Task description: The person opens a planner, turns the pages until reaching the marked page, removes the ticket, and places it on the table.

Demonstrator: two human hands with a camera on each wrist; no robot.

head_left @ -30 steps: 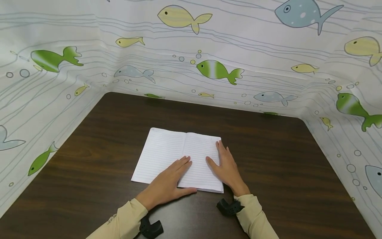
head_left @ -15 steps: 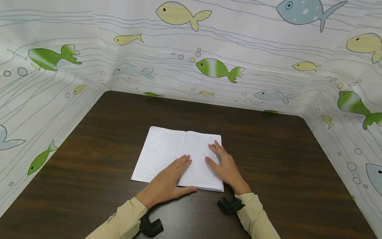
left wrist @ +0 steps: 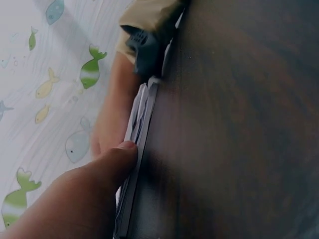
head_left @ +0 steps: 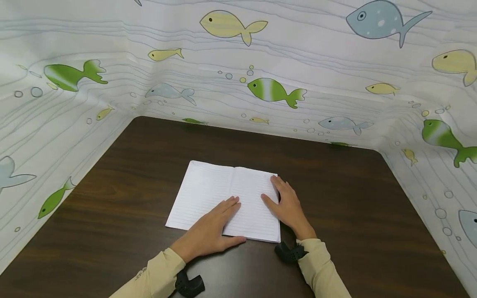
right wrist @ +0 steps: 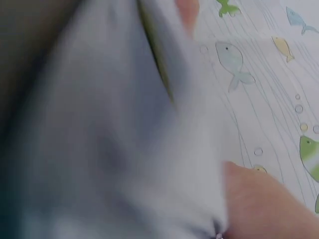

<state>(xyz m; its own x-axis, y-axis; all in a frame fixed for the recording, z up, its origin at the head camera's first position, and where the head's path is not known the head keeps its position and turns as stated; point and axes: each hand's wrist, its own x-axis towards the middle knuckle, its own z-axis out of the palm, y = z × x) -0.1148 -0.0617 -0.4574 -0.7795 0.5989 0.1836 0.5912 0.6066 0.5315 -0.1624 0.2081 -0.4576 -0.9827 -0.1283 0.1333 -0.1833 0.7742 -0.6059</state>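
An open lined notebook (head_left: 208, 186) lies on the dark wooden table, its two pages facing up. My left hand (head_left: 210, 227) rests on it near the centre fold, fingers straight and thumb stretched along the near edge. In the left wrist view the left thumb (left wrist: 117, 159) lies by the notebook's page edges (left wrist: 137, 129). My right hand (head_left: 288, 205) is at the right page's outer edge, thumb over the paper and fingertips at the far right corner. A blurred pale surface fills much of the right wrist view, beside part of the right hand (right wrist: 259, 204).
White cloth walls (head_left: 223, 62) printed with fish rise along the table's back and both sides. Bare dark tabletop (head_left: 354, 207) spreads around the notebook. Black wrist devices (head_left: 290, 252) are worn at both sleeve cuffs.
My right fingers, over the right page half a second ago, are back at its outer edge and far corner. The left hand keeps its place on the notebook. The head view shifts slightly.
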